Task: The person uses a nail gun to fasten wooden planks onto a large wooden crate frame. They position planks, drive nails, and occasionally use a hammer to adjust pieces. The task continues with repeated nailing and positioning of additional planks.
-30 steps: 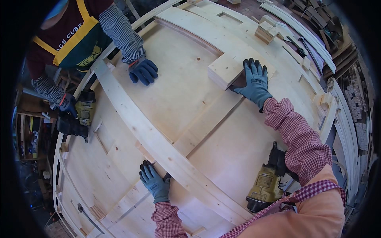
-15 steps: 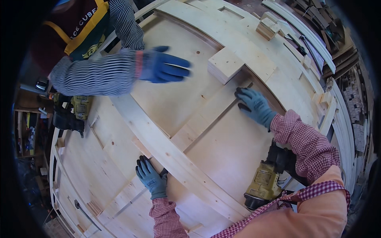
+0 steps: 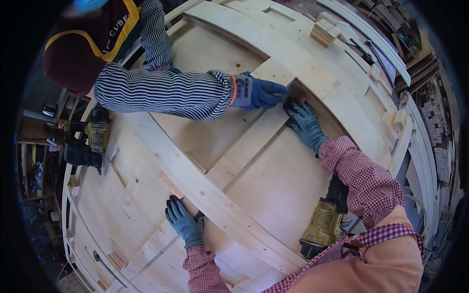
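My left hand [image 3: 184,222], in a grey-blue glove, lies flat with fingers spread on the plywood panel [image 3: 273,176], against the long pale wooden batten [image 3: 195,180] that runs diagonally across it. My right hand [image 3: 304,122], also gloved, presses on the far end of a shorter cross batten [image 3: 246,146], next to a small square wooden block [image 3: 273,72]. A co-worker's blue-gloved hand [image 3: 256,92], on a striped sleeve, reaches across and touches the same block and batten end. Neither of my hands holds anything.
A yellow nail gun [image 3: 325,225] hangs at my right side by my apron. A second nail gun [image 3: 93,141] sits at the panel's left edge near the co-worker. Small wood blocks [image 3: 325,31] and loose slats [image 3: 371,34] lie at the far right.
The co-worker's hand has reached further across to the block beside my right hand. My right hand slid from the block down to the cross batten's end. My left hand stayed put.
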